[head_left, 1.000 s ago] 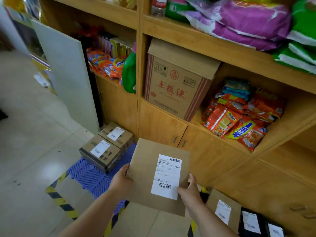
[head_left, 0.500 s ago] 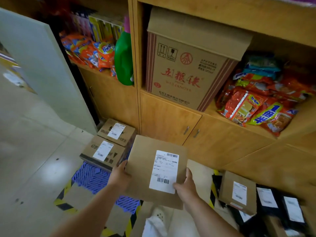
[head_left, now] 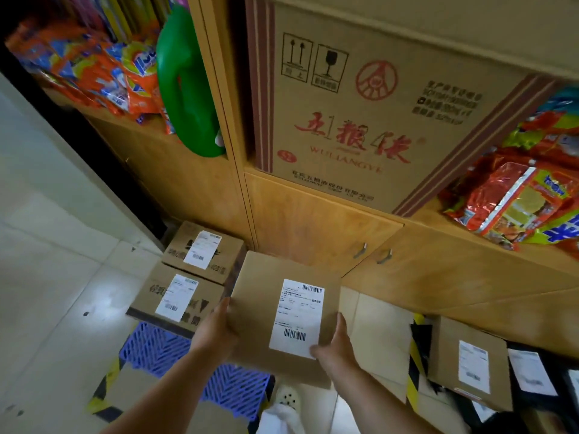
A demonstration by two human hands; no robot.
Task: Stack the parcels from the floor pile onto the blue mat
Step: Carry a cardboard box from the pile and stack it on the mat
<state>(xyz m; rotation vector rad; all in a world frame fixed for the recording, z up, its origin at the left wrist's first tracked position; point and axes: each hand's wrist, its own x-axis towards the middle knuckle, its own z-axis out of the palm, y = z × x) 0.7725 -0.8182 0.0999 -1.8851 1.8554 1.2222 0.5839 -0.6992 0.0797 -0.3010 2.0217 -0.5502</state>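
I hold a flat brown cardboard parcel (head_left: pixel 260 296) with a white shipping label between both hands, above the blue mat (head_left: pixel 163 346). My left hand (head_left: pixel 216 330) grips its left edge and my right hand (head_left: pixel 336 343) grips its lower right edge, thumb on the label. Two labelled brown boxes stand side by side at the mat's far end, the near box (head_left: pixel 175 299) and the far box (head_left: pixel 203 249), just left of the held parcel. The floor pile lies at the lower right: a brown parcel (head_left: pixel 470 361) and black parcels (head_left: pixel 532 377).
A wooden shelf unit with cupboard doors (head_left: pixel 313 233) rises directly behind the mat. It carries a large printed carton (head_left: pixel 376 104), a green jug (head_left: pixel 188 89) and snack bags (head_left: pixel 513 195). Yellow-black tape (head_left: pixel 413 358) marks the floor. A white shoe (head_left: pixel 286 399) shows below.
The view has dropped and moved closer to the shelf. The parcel in both hands has come lower, toward the mat and next to the two boxes.
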